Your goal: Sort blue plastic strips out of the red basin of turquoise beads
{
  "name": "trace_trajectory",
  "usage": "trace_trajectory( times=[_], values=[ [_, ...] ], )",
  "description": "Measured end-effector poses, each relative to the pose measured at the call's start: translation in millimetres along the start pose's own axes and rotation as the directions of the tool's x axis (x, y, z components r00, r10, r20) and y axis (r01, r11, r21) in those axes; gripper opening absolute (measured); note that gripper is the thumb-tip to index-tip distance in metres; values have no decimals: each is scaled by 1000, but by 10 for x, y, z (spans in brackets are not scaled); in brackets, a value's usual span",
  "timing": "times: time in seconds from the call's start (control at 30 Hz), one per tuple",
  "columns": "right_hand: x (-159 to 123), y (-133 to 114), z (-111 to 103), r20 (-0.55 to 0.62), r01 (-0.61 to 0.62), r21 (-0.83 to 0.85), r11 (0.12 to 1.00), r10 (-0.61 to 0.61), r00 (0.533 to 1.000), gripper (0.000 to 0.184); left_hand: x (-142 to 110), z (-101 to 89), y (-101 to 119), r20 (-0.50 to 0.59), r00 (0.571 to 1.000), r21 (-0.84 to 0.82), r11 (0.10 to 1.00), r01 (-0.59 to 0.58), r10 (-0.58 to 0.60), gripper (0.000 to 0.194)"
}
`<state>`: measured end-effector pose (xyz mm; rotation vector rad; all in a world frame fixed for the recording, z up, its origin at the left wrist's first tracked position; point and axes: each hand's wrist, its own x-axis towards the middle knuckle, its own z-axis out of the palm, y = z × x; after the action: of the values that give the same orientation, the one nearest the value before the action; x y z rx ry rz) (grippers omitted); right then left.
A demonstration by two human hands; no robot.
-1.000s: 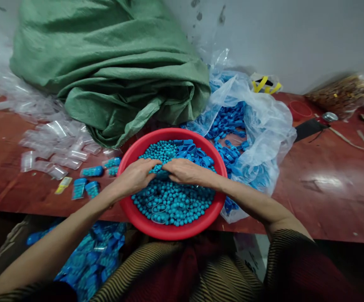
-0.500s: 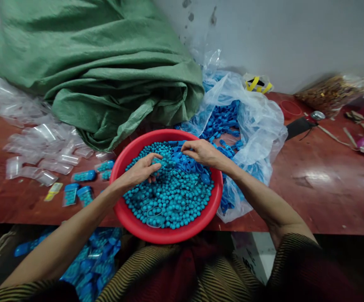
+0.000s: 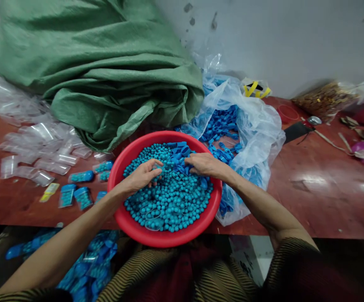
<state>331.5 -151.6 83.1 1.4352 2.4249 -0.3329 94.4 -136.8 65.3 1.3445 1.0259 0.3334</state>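
A red basin (image 3: pixel 166 240) stands at the table's front edge, filled with turquoise beads (image 3: pixel 175 205) and, at the back right, blue plastic caps (image 3: pixel 179 152). Over the beads is my left hand (image 3: pixel 142 174), its fingers curved and thumb held opposite; whatever lies in its grasp blends with the beads. My right hand (image 3: pixel 202 163) reaches down at the caps with bent fingers, the tips close together at a blue cap and partly hidden. Left of the basin lie several bead-filled clear containers with blue caps (image 3: pixel 82 198).
Clear plastic containers (image 3: pixel 52 165) are heaped at left beside a large green sack (image 3: pixel 121 79). Behind the basin at right, a clear plastic bag (image 3: pixel 254 138) spills blue caps. Further right lies a dark-handled tool (image 3: pixel 297 130). Filled containers (image 3: pixel 87 268) sit below the table edge.
My right hand has come slightly lower and nearer, its fingertips deeper among the blue caps. The left hand holds nearly the same pose. The view has shifted slightly.
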Motion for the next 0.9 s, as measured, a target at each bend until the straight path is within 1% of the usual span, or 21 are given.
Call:
trace_trajectory(
  times=[0.1,0.2,0.27,0.37,0.43,0.53,0.6,0.67,0.8,0.83,0.9],
  values=[
    [-3,21,-18,-56,-42,-59,997,39,998,22,-13,0,-3,27,1000,-7,1000,-1,1,36],
    [-4,11,-76,-166,-7,-52,999,-1,986,17,-31,5,12,41,999,-38,999,-19,21,38],
    [9,-25,-115,-259,33,31,999,-24,966,18,-35,16,17,55,998,-76,996,-37,41,40],
    [52,-137,-127,-345,65,217,974,15,939,23,-24,33,5,53,996,-119,990,-71,78,43],
    [89,-233,-90,-403,136,287,948,-9,915,23,-15,32,-9,42,994,-131,987,-95,102,42],
    [133,-353,9,-527,294,303,906,-97,844,22,-21,11,-11,25,991,-182,976,-121,128,42],
    [146,-403,65,-580,362,335,870,-112,807,23,-38,2,3,10,990,-227,965,-133,139,44],
    [149,-442,87,-609,397,408,822,-78,789,23,-59,14,23,-3,988,-245,957,-152,156,47],
    [126,-517,39,-616,355,585,729,115,780,12,-98,81,44,-32,984,-253,951,-179,177,56],
    [117,-533,18,-614,350,605,716,139,777,11,-106,98,42,-40,983,-259,948,-183,179,58],
    [98,-561,-18,-621,368,613,699,140,771,11,-121,130,35,-57,979,-261,944,-202,194,59]
  ],
)
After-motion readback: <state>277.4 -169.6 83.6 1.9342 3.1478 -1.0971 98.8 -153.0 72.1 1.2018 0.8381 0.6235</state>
